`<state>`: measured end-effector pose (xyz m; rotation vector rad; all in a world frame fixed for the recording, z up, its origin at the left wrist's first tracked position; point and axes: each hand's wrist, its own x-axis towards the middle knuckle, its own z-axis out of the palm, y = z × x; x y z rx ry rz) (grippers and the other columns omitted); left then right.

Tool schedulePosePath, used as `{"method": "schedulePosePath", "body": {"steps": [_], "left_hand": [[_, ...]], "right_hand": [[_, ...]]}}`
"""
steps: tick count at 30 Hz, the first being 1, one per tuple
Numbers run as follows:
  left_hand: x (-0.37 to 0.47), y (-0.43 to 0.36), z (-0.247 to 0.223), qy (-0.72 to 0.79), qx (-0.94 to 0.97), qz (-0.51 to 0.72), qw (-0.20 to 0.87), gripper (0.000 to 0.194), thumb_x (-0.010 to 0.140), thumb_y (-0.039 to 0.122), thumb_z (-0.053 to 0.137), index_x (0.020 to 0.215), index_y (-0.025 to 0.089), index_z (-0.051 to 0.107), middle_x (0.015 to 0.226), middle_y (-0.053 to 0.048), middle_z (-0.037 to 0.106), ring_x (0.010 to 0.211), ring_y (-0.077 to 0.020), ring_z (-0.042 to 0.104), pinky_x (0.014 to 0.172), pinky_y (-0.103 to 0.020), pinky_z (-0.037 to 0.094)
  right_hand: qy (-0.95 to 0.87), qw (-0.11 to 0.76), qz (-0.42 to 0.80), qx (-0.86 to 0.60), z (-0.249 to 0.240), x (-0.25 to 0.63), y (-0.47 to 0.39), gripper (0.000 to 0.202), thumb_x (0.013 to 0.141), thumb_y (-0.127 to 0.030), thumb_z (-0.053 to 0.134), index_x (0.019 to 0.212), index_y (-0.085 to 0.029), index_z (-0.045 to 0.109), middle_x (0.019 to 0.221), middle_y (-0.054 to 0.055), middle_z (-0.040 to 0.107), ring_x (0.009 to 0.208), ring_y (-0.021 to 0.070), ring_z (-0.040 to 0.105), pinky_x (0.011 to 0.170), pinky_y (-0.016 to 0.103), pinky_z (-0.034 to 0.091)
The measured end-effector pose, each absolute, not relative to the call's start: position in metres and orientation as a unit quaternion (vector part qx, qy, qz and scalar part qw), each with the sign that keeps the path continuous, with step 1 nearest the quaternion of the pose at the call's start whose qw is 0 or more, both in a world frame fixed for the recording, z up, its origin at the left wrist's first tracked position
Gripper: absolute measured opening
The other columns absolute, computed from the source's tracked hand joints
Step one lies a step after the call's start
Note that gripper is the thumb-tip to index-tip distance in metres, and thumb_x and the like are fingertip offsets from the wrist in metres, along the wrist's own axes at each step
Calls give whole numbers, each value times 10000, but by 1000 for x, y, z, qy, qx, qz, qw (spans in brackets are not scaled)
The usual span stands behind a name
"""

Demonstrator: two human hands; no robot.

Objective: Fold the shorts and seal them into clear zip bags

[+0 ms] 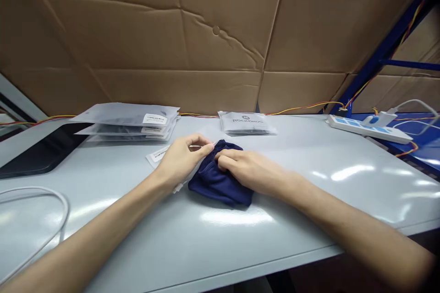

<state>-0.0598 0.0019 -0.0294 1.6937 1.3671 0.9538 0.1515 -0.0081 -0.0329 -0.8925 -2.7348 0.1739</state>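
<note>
A dark blue cloth (220,183) lies bunched on the grey table between my hands. My right hand (242,167) rests on it from the right, its fingers curled and pinching the fabric. At the cloth's upper left edge, my left hand (185,155) pinches a thin, pale piece with thumb and fingertips. A clear plastic bag with a white label (158,154) lies partly under my left hand, and most of it is hidden by that hand and the cloth.
Several flat packets (127,115) are stacked at the back left, beside a black tablet-like slab (41,151). A smaller printed packet (245,123) lies at the back centre. A power strip (369,129) sits back right; a white cable (65,208) curves at the left.
</note>
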Motion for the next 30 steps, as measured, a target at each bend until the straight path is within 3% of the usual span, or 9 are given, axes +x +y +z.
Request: {"method": "schedulePosePath", "body": {"steps": [6, 10, 13, 18, 25, 30], "left_hand": [[-65, 3, -26, 510, 775, 325, 185, 270, 871, 474, 598, 901, 252, 748, 1029, -31, 752, 977, -242, 673, 916, -377, 492], [-78, -2, -30, 562, 782, 251, 101, 267, 904, 442, 514, 923, 255, 704, 988, -39, 730, 896, -240, 656, 791, -372, 483], [-92, -13, -38, 591, 777, 208, 63, 215, 917, 398, 479, 918, 261, 644, 948, -23, 716, 826, -229, 643, 701, -350, 454], [-107, -30, -46, 588, 773, 233, 45, 227, 943, 426, 468, 943, 257, 620, 882, -11, 685, 735, -199, 626, 671, -328, 448], [-96, -37, -44, 553, 790, 258, -53, 292, 1005, 375, 376, 975, 234, 629, 906, -21, 657, 708, -169, 601, 624, -298, 404], [-101, -36, -47, 551, 808, 201, -56, 323, 1027, 368, 354, 1047, 255, 655, 967, -26, 649, 695, -165, 599, 606, -294, 398]], "right_hand": [[-937, 107, 65, -325, -31, 148, -10, 244, 997, -113, 371, 1087, -191, 584, 1118, 99, 614, 957, 201, 584, 850, 351, 516], [-939, 118, 52, -318, -30, 147, -12, 353, 1034, -267, 412, 1346, -162, 540, 1260, 145, 593, 1074, 240, 600, 975, 427, 509], [-941, 107, 23, -321, -30, 148, -13, 459, 1044, -403, 413, 1438, -186, 502, 1305, 162, 586, 1069, 266, 615, 988, 475, 505], [-927, 82, -34, -364, -34, 137, -17, 471, 1047, -442, 395, 1436, -215, 530, 1259, 177, 625, 1033, 299, 643, 957, 497, 507], [-898, 76, -103, -421, -40, 104, -12, 487, 1063, -380, 366, 1439, -116, 527, 1271, 230, 663, 1207, 338, 611, 1036, 482, 460], [-903, 94, -95, -409, -42, 92, -3, 451, 1079, -383, 330, 1257, -119, 649, 1153, 205, 724, 1101, 317, 656, 972, 455, 487]]}}
